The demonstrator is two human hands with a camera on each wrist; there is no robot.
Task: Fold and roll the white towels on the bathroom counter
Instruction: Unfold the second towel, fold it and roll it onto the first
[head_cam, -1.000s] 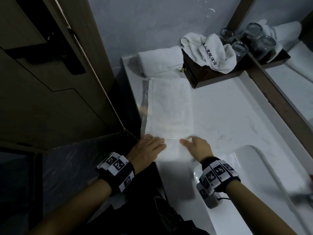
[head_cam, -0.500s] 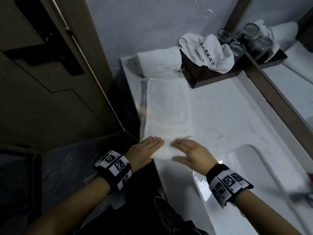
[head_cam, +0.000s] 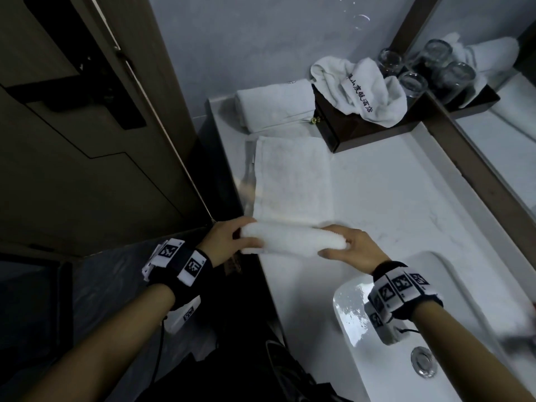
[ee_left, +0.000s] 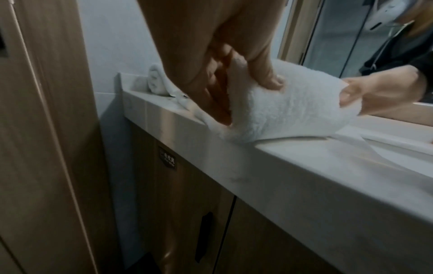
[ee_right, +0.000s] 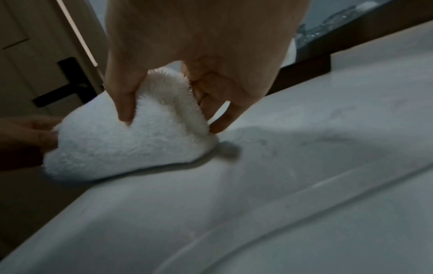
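Towel (head_cam: 293,184) roll started at near end, by the sink (head_cam: 435,381).
You had palms flat on it a second ago; now your left hand (head_cam: 229,242) and right hand (head_cam: 353,249) curl round the first turn, one at each end. Flat strip beyond, toward the finished roll (head_cam: 272,105), still to roll up.

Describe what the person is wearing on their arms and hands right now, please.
Both forearms are bare, with no gloves on the left hand or right hand. Each wrist carries a black band set with white square tags bearing black coded patterns. A thin dark cable trails from the left one.
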